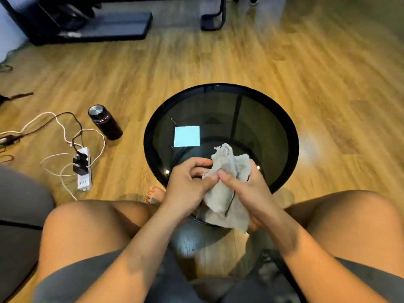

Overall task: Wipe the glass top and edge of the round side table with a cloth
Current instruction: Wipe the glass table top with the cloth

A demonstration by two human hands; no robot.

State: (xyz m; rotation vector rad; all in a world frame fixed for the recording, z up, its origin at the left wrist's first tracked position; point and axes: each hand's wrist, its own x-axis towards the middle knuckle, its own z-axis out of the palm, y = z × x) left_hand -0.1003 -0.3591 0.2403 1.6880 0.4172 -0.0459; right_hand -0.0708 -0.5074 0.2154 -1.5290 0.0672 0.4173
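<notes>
1. The person's bare knees [76,226] flanked the round side table [293,136].
2. The left hand [185,186] and right hand [251,193] both clutched a crumpled grey cloth [227,206] over the table's near edge.
3. Left of the table, a dark bottle [105,122] stood on the wooden floor [240,57], near a power strip [84,169].

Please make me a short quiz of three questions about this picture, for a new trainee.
1. True or false: the left hand and the right hand both hold the cloth.
2. What stands on the floor to the left of the round table? A) a vase B) a dark bottle C) a bucket
3. Fill in: the power strip lies on the ____.
Key: 1 true; 2 B; 3 floor.
</notes>
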